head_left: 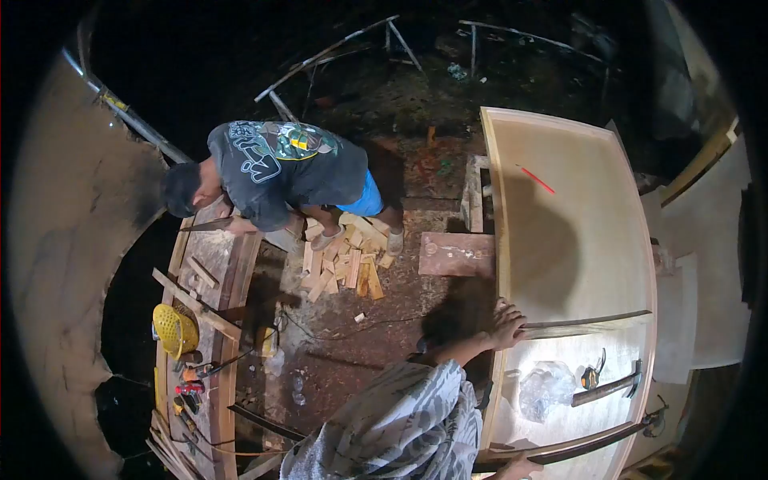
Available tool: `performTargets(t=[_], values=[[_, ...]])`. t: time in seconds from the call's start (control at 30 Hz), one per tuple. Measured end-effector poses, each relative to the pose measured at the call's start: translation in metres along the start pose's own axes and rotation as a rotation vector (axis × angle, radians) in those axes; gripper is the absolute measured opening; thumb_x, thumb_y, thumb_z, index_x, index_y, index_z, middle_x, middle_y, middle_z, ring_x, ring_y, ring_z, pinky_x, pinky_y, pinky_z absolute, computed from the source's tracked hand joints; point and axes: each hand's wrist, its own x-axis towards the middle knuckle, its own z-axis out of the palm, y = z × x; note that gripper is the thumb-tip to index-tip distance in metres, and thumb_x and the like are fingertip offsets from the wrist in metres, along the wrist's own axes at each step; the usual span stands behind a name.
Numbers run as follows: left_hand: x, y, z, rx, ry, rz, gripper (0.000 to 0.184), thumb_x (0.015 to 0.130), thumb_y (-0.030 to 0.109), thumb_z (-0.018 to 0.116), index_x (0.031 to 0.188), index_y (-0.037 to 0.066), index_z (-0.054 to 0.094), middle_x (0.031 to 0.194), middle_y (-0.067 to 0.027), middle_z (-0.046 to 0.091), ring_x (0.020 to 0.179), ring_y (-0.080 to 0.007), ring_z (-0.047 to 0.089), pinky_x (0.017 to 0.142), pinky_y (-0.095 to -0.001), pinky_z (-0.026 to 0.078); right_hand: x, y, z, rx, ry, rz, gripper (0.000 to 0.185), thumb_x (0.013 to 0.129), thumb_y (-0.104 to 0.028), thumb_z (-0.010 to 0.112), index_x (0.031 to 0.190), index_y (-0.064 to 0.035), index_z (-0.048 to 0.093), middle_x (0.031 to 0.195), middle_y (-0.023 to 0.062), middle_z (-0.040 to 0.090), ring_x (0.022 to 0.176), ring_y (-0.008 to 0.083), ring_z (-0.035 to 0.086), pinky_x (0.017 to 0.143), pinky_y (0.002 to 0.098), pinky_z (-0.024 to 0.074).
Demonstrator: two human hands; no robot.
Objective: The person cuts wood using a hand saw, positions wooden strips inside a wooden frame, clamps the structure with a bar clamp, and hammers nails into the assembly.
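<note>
At the near edge of a large pale framed panel [592, 272], my left hand [506, 325] has its fingers closed about the end of a thin wooden strip [588, 325] that lies across the panel. Lower down, a second, darker-edged wooden strip [584, 444] crosses the panel. My right hand [518, 468], partly cut off by the frame's bottom, grips this strip near its end. Between the strips lie a clear plastic bag [547, 390], a hammer [608, 390] and a small orange-and-black tape measure [591, 376]. A red pencil-like stick [538, 180] rests farther up the panel.
Another person [288, 164] bends over a workbench [210, 268] at left, holding a saw [206, 226]. A yellow basket-like container [174, 331] and several tools stand on that bench. Cut wood blocks [352, 260] litter the floor near a small wooden bench [456, 254].
</note>
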Motion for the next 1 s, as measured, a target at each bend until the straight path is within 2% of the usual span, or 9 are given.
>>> performTargets(t=[0.2,0.37,0.57,0.63,0.7,0.77,0.93,0.97,1.0], values=[[-0.003,-0.002,-0.003,-0.057,-0.085,-0.052,0.026,0.089,0.03,0.069,0.104,0.01,0.071,0.109,-0.0131,0.069,0.12,-0.0372,0.058,0.11,-0.0524,0.041,-0.034,-0.035,-0.038,-0.051,-0.022,0.011,0.057,0.1,-0.04,0.064,0.129,0.0035,0.041,0.097,0.0319,0.066,0.086,0.0535,0.071,0.074,0.0612,0.0554],[-0.004,0.006,-0.016,0.029,0.067,0.061,0.024,0.08,0.031,0.077,0.092,0.012,0.07,0.092,-0.0064,0.069,0.106,-0.0262,0.06,0.108,-0.0559,0.031,-0.018,-0.012,-0.017,-0.005,-0.002,-0.04,0.057,0.099,-0.038,0.066,0.128,0.0048,0.041,0.096,0.0333,0.065,0.086,0.0552,0.07,0.071,0.0607,0.056],[0.0,0.01,-0.022,0.03,-0.029,0.027,0.021,0.088,0.031,0.07,0.098,0.012,0.071,0.098,-0.0067,0.07,0.112,-0.0268,0.06,0.11,-0.0562,0.029,0.003,0.016,0.014,0.044,0.064,-0.117,0.058,0.096,-0.033,0.073,0.127,0.0038,0.04,0.098,0.0319,0.063,0.083,0.052,0.07,0.068,0.0573,0.057],[0.0,0.013,-0.026,0.035,-0.014,0.035,0.021,0.087,0.031,0.07,0.098,0.012,0.071,0.098,-0.0065,0.069,0.112,-0.0267,0.06,0.11,-0.056,0.03,0.054,0.099,0.099,-0.163,0.406,-0.383,0.084,0.098,-0.066,0.048,0.154,-0.0049,0.032,0.109,0.0217,0.072,0.094,0.0408,0.07,0.093,0.0614,0.051],[-0.001,0.013,-0.027,0.042,0.001,0.043,0.021,0.087,0.03,0.07,0.097,0.012,0.071,0.097,-0.0063,0.069,0.111,-0.0266,0.06,0.109,-0.0559,0.03,0.074,0.134,0.133,-0.261,0.547,-0.483,0.105,0.1,-0.081,0.035,0.163,0.0015,0.028,0.109,0.02,0.074,0.092,0.0363,0.069,0.103,0.0638,0.048],[-0.003,0.01,-0.024,0.054,0.023,0.049,0.02,0.086,0.03,0.07,0.095,0.013,0.07,0.096,-0.0064,0.069,0.109,-0.0263,0.06,0.108,-0.0557,0.03,0.064,0.124,0.119,-0.207,0.435,-0.49,0.117,0.1,-0.08,0.036,0.154,0.0233,0.026,0.097,0.0268,0.072,0.078,0.0386,0.067,0.099,0.0645,0.048],[-0.001,0.012,-0.027,0.04,0.014,0.039,0.022,0.084,0.032,0.073,0.092,0.012,0.069,0.094,-0.0069,0.07,0.107,-0.0263,0.061,0.108,-0.0554,0.031,0.086,0.146,0.144,-0.359,0.501,-0.503,0.118,0.096,-0.079,0.05,0.151,0.0229,0.027,0.093,0.0251,0.071,0.069,0.038,0.064,0.069,0.05,0.0556],[-0.002,0.01,-0.024,0.032,0.022,0.04,0.024,0.082,0.033,0.076,0.091,0.011,0.068,0.093,-0.0075,0.07,0.107,-0.0265,0.06,0.109,-0.0557,0.031,0.069,0.125,0.117,-0.115,0.313,-0.398,0.118,0.095,-0.079,0.054,0.152,0.021,0.028,0.093,0.0246,0.071,0.069,0.0379,0.064,0.064,0.0472,0.0557],[-0.001,0.01,-0.024,0.032,0.022,0.041,0.024,0.082,0.033,0.076,0.091,0.011,0.068,0.093,-0.0075,0.07,0.107,-0.0265,0.06,0.109,-0.0557,0.031,0.056,0.101,0.096,-0.063,0.216,-0.287,0.096,0.096,-0.063,0.06,0.144,0.0152,0.031,0.094,0.0269,0.069,0.073,0.0421,0.066,0.065,0.0504,0.0559]])
